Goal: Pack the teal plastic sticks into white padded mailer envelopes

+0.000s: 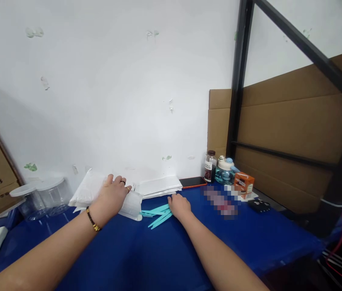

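As left hand (112, 194) spreads over plastic pouches (85, 189), right hand (179, 207) pinches slender turquoise clips (161, 218).

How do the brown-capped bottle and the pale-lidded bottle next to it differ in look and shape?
The brown-capped bottle is taller and narrower; the pale-lidded bottle is squat and wide. The first has a dark cap and a printed label; the second has a cream lid with blue parts and a bluish see-through body. Both stand upright on the blue table.

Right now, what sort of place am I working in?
Probably a makeshift packing or work corner: a blue-covered table against a scuffed white wall, large cardboard sheets and a black metal frame.
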A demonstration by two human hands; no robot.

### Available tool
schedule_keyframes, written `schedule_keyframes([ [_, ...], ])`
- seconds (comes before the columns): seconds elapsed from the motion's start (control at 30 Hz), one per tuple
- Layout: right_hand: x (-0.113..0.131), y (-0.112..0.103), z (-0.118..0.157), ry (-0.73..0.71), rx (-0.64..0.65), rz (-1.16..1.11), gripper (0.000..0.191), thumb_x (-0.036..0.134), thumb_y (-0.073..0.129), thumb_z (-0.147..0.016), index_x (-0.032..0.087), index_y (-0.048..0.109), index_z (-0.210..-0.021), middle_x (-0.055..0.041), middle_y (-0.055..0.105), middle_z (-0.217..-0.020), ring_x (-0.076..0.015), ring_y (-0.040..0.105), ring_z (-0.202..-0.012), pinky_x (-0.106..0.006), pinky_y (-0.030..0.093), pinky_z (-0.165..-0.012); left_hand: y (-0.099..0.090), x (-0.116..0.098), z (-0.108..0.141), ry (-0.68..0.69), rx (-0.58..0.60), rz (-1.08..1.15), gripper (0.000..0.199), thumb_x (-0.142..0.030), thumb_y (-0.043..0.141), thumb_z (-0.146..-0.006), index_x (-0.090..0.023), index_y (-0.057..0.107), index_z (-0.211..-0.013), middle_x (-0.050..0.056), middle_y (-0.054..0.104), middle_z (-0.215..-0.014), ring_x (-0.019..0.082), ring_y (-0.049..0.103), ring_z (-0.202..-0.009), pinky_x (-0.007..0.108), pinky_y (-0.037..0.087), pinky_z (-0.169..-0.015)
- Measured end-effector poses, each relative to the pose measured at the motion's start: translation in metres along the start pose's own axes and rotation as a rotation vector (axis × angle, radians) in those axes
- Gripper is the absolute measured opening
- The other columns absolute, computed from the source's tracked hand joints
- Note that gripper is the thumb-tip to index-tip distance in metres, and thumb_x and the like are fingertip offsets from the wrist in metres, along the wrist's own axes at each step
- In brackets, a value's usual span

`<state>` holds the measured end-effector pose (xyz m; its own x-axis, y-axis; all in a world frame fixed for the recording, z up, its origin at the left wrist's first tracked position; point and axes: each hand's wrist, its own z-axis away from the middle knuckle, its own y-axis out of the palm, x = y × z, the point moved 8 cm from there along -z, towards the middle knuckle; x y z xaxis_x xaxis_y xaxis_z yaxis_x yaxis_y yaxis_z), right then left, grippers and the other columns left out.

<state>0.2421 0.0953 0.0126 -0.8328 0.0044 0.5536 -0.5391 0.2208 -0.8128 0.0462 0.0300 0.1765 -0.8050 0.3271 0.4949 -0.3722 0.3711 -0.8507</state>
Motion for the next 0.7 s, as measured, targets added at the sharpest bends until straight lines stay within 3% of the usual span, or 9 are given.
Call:
schedule_keyframes([
  [0.13,0.004,0.000,0.003,-0.025,-0.001,0.043,0.039,0.041,0.037,-0.090,0.013,0.063,-0.099,-0.0203,0.059,-0.105,-0.0317,0.059,-0.095,-0.043,0.040,-0.083,-0.007,0.006,0.000,-0.005,-0.048,-0.037,0.038,-0.007,0.044,-0.072,-0.022,0.064,-0.101,0.014,0.060,-0.103,0.029,0.043,-0.104,0.044,0.017,-0.095],
  [0.33,0.003,-0.003,0.002,-0.039,0.027,0.052,0.044,0.045,0.035,-0.089,0.014,0.065,-0.097,-0.0203,0.059,-0.105,-0.0336,0.060,-0.092,-0.045,0.041,-0.079,0.004,0.032,0.005,-0.057,-0.069,-0.024,0.041,-0.007,0.041,-0.074,-0.022,0.063,-0.104,0.015,0.059,-0.103,0.029,0.042,-0.104,0.045,0.017,-0.096],
  [0.57,0.002,-0.006,0.003,-0.031,0.047,0.074,0.039,0.043,0.038,-0.088,0.017,0.065,-0.094,-0.0169,0.060,-0.105,-0.0312,0.060,-0.090,-0.043,0.042,-0.079,0.016,0.090,0.016,-0.145,-0.100,0.030,0.040,-0.011,0.045,-0.071,-0.027,0.060,-0.105,0.012,0.058,-0.106,0.030,0.041,-0.109,0.050,0.012,-0.100],
  [0.7,0.000,-0.005,0.002,-0.033,0.072,0.071,0.041,0.044,0.036,-0.087,0.016,0.065,-0.093,-0.0171,0.060,-0.103,-0.0318,0.060,-0.090,-0.043,0.042,-0.078,0.031,0.117,0.027,-0.170,-0.002,0.183,0.063,-0.019,0.055,-0.059,-0.033,0.047,-0.120,0.006,0.055,-0.116,0.029,0.043,-0.111,0.049,0.020,-0.099],
])
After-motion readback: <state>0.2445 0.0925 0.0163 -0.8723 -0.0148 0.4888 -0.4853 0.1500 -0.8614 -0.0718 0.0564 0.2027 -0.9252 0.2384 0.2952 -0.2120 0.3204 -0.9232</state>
